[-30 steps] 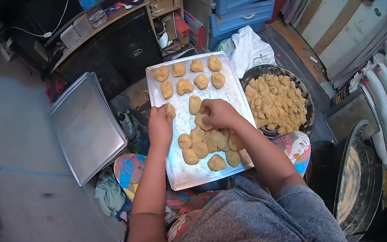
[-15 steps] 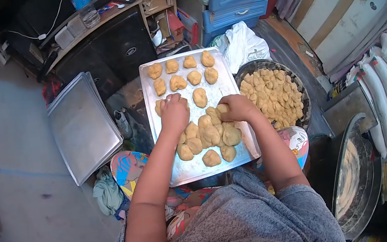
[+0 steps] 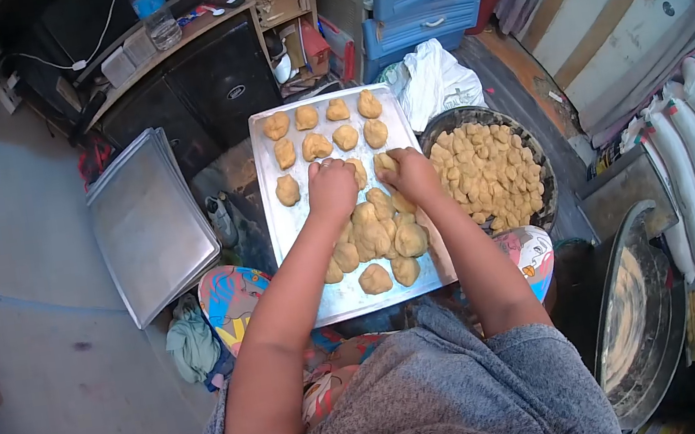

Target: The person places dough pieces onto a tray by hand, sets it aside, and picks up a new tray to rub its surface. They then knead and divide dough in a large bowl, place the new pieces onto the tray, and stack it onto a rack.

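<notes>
A metal tray (image 3: 278,227) lies across the lap, with rows of dough balls (image 3: 316,146) on its far half and a heap of dough pieces (image 3: 372,231) nearer the body. My left hand (image 3: 332,185) is over the third row, its fingers closed on a dough ball that they mostly hide. To its right, my right hand (image 3: 411,174) pinches another dough ball (image 3: 386,163) at the right end of that row. One dough ball (image 3: 287,190) sits alone left of my left hand.
Right of the tray is a round black basin (image 3: 548,180) full of dough pieces. Stacked metal trays (image 3: 155,235) lean at the left. A white plastic bag (image 3: 438,84) and blue drawers (image 3: 426,19) stand beyond, and a large metal bowl (image 3: 674,295) is at the lower right.
My left hand has moved right, uncovering the ball at the row's left end. My right hand has moved up from the heap to the third row with a dough ball.
</notes>
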{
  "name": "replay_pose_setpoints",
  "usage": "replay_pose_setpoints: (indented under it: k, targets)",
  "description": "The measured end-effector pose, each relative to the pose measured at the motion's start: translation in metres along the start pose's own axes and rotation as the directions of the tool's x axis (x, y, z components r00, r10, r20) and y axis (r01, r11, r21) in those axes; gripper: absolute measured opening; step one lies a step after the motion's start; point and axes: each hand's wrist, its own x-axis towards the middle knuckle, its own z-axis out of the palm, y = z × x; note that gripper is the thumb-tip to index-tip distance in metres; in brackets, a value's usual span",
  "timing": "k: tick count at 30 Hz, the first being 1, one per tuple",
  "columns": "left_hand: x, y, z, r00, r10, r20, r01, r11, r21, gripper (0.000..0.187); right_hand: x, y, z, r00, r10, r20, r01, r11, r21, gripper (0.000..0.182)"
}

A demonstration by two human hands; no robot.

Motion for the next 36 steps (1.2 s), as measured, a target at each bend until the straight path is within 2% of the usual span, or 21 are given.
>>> replay_pose_setpoints:
  k: [1, 3, 4, 6, 7, 10, 12, 13, 15, 17, 18, 20, 21, 24, 26, 28, 30, 32, 33, 35, 36]
  targets:
    - [-0.004, 0.001, -0.006, 1.000, 0.003, -0.003, -0.003, 1.000, 0.004, 0.019, -0.005, -0.006, -0.009, 1.000, -0.001, -0.004, 0.001, 1.000, 0.002, 0.047]
    - [-0.026, 0.005, -0.020, 0.970, -0.016, -0.244, -0.035, 0.978, -0.206, 0.022, -0.022, -0.014, -0.023, 0.980, 0.131, -0.150, -0.114, 0.986, 0.118, 0.052]
    - [-0.038, 0.006, -0.031, 0.970, -0.018, -0.243, -0.033, 0.978, -0.206, 0.022, -0.028, -0.008, -0.024, 0.980, 0.131, -0.147, -0.114, 0.986, 0.118, 0.052]
    - [-0.072, 0.005, -0.047, 0.985, -0.169, 0.023, 0.169, 0.958, -0.232, 0.024, -0.048, 0.007, -0.019, 0.961, 0.179, 0.213, -0.187, 0.982, 0.019, 0.054]
    - [-0.089, 0.003, -0.043, 0.985, -0.170, 0.041, 0.175, 0.957, -0.229, 0.024, -0.059, 0.010, -0.008, 0.991, 0.092, 0.094, -0.099, 0.992, 0.078, 0.048]
    - [-0.111, -0.011, -0.039, 0.987, -0.127, 0.104, 0.150, 0.955, -0.257, 0.022, -0.065, 0.014, -0.017, 0.988, 0.034, 0.152, -0.058, 0.986, 0.156, 0.042]
    - [-0.118, -0.022, -0.042, 0.955, -0.202, 0.219, 0.291, 0.793, -0.536, 0.021, -0.062, 0.009, -0.021, 0.998, 0.023, 0.065, -0.033, 0.987, 0.157, 0.037]
    - [-0.120, -0.025, -0.045, 0.954, -0.206, 0.218, 0.293, 0.791, -0.537, 0.021, -0.059, -0.001, -0.028, 0.999, 0.051, -0.019, -0.044, 0.967, 0.251, 0.038]
    - [-0.122, -0.031, -0.053, 0.907, -0.374, 0.194, 0.408, 0.664, -0.627, 0.018, -0.053, -0.024, -0.032, 0.987, 0.101, -0.124, -0.035, 0.894, 0.448, 0.038]
    - [-0.122, -0.038, -0.054, 0.843, -0.510, 0.172, 0.476, 0.558, -0.680, 0.015, -0.046, -0.049, -0.020, 0.992, 0.075, -0.098, -0.023, 0.893, 0.450, 0.038]
    - [-0.121, -0.042, -0.051, 0.841, -0.511, 0.175, 0.479, 0.556, -0.679, 0.015, -0.044, -0.061, -0.011, 0.996, 0.041, -0.074, -0.002, 0.890, 0.456, 0.038]
    - [-0.119, -0.051, -0.043, 0.882, -0.470, 0.025, 0.384, 0.688, -0.616, 0.014, -0.044, -0.081, 0.012, 0.993, -0.010, 0.115, -0.009, 0.987, 0.158, 0.037]
    - [-0.118, -0.050, -0.043, 0.889, -0.459, 0.005, 0.371, 0.713, -0.595, 0.018, -0.046, -0.087, 0.021, 0.959, -0.145, 0.242, 0.170, 0.982, -0.088, 0.036]
    - [-0.123, -0.042, -0.046, 0.953, -0.302, -0.002, 0.263, 0.834, -0.485, 0.025, -0.059, -0.087, 0.017, 0.936, -0.220, 0.274, 0.253, 0.963, -0.090, 0.035]
    - [-0.129, -0.037, -0.049, 0.960, -0.263, 0.096, 0.275, 0.827, -0.490, 0.030, -0.063, -0.073, 0.012, 0.921, -0.216, 0.325, 0.233, 0.972, -0.015, 0.037]
    - [-0.132, -0.030, -0.049, 0.954, -0.284, 0.094, 0.289, 0.793, -0.536, 0.032, -0.065, -0.063, 0.005, 0.979, -0.200, 0.032, 0.192, 0.966, 0.176, 0.040]
    - [-0.133, -0.022, -0.048, 0.945, -0.320, 0.070, 0.302, 0.770, -0.562, 0.036, -0.061, -0.050, -0.006, 0.993, -0.119, -0.013, 0.118, 0.991, -0.065, 0.044]
    - [-0.133, -0.018, -0.048, 0.962, -0.272, -0.022, 0.226, 0.838, -0.497, 0.037, -0.055, -0.027, 0.003, 0.983, -0.021, 0.183, 0.010, 0.998, 0.064, 0.049]
    - [-0.133, -0.021, -0.043, 0.981, -0.191, -0.018, 0.163, 0.879, -0.448, 0.039, -0.051, -0.023, -0.001, 0.983, -0.021, 0.180, 0.010, 0.998, 0.062, 0.049]
    - [-0.132, -0.024, -0.030, 0.975, -0.222, -0.001, 0.194, 0.856, -0.479, 0.043, -0.049, -0.016, -0.006, 0.923, -0.004, 0.384, -0.021, 0.998, 0.059, 0.052]
    - [-0.129, -0.023, -0.030, 0.968, -0.252, 0.016, 0.225, 0.833, -0.506, 0.046, -0.051, -0.013, -0.007, 0.923, -0.004, 0.385, -0.020, 0.998, 0.059, 0.052]
